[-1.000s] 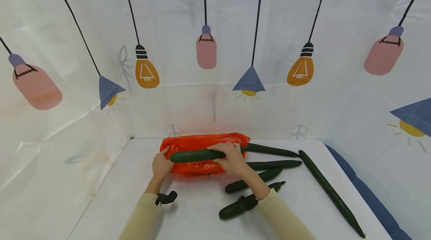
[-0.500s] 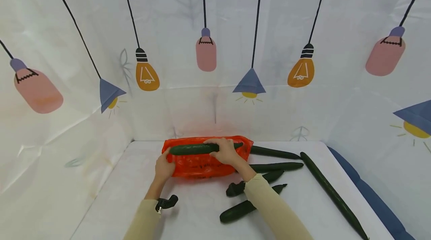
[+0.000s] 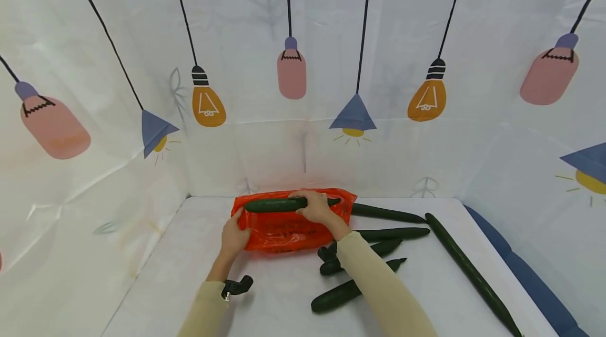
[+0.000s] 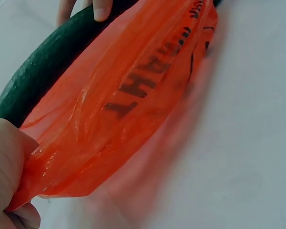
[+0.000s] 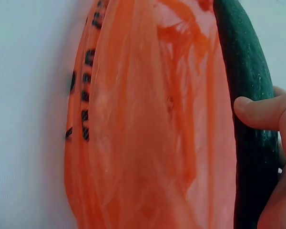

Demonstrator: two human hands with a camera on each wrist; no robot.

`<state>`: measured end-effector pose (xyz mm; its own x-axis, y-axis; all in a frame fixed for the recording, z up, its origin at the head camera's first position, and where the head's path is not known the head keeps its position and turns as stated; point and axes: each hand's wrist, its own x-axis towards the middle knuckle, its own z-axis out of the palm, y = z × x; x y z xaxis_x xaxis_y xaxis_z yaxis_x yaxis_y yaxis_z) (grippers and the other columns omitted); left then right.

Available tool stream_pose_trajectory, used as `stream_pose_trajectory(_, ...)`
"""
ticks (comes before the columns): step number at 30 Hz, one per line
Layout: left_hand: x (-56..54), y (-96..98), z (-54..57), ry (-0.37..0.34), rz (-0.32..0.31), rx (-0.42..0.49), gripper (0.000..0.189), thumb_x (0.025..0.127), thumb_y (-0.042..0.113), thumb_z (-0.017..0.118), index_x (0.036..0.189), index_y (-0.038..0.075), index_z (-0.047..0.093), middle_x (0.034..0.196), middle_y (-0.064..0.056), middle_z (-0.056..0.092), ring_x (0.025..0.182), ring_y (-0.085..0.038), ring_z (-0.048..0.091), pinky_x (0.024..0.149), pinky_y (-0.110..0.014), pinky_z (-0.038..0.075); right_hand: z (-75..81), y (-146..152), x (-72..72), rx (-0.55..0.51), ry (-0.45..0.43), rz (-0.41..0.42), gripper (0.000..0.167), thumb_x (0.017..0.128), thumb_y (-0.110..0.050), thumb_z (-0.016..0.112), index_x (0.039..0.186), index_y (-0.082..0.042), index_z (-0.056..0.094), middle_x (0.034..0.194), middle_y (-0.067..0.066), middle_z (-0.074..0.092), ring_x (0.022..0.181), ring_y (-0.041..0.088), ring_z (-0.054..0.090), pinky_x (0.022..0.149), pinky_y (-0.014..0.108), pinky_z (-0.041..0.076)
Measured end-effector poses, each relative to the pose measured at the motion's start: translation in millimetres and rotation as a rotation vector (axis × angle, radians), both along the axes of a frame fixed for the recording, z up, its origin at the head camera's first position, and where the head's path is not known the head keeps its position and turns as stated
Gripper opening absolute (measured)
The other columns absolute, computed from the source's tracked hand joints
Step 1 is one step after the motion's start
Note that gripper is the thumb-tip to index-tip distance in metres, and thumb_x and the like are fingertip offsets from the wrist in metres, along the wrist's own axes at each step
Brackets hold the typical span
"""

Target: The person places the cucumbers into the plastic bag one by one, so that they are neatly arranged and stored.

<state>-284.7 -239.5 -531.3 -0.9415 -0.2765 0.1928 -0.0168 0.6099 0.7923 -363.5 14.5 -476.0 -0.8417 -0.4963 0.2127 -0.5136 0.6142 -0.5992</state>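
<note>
My right hand [image 3: 314, 207] grips a dark green cucumber [image 3: 274, 205] around its middle, thumb on the near side in the right wrist view. The cucumber lies lengthwise along the far part of a thin orange-red plastic bag [image 3: 284, 234] with black print. At the bag's left end, my left hand [image 3: 235, 234] pinches the plastic between thumb and fingers. In the left wrist view the blunt end of the cucumber [image 4: 38, 81] comes right up to the left hand [image 4: 9, 162]. The bag's front film [image 5: 128, 119] stands slack between the hands, and the right fingers are partly hidden behind the cucumber.
Several more cucumbers lie on the white table to the right, one long cucumber [image 3: 473, 274] along the right side and another [image 3: 333, 297] near the right forearm. A black wrist camera [image 3: 236, 285] sticks out from the left wrist. A lamp-printed white sheet [image 3: 303, 147] hangs behind.
My right hand has carried the cucumber farther back over the bag, and the right forearm has followed. The left hand has shifted slightly right, still pinching the bag's left end.
</note>
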Motion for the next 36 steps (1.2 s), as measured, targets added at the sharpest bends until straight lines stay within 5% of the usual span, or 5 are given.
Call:
stream_pose_trajectory(7,3.4,2.6,-8.6,0.027,-0.043,-0.113,0.074,0.077,0.003,0.069,0.145,-0.003,0.04,0.132,-0.028,0.053,0.116,-0.044,0.053,0.094,-0.057,0.044,-14.8,-3,-10.1,0.013,-0.057,-0.018,0.045,0.083,-0.008,0.075,0.124,-0.024,0.066,0.126,-0.004,0.062,0.119,0.021,0.051,0.102,0.052,0.024)
stream_pose_trajectory(15,7.2,8.6,-16.3,0.059,-0.1,-0.169,0.088,0.074,0.013,0.081,0.146,-0.005,0.035,0.13,-0.029,0.054,0.115,-0.045,0.053,0.094,-0.057,0.043,-21.5,-7,-17.7,0.021,-0.13,-0.031,0.043,0.082,-0.008,0.075,0.122,-0.024,0.068,0.127,-0.001,0.061,0.124,0.026,0.048,0.109,0.063,0.007)
stream_pose_trajectory(36,7.5,12.3,-32.2,-0.054,-0.191,-0.215,0.114,0.066,0.035,0.089,0.152,-0.001,0.023,0.142,-0.026,0.044,0.124,-0.043,0.047,0.098,-0.055,0.041,-28.4,-16,-31.7,0.041,-0.198,-0.054,0.04,0.082,-0.005,0.075,0.117,-0.024,0.069,0.127,0.001,0.061,0.122,0.028,0.049,0.109,0.062,0.006)
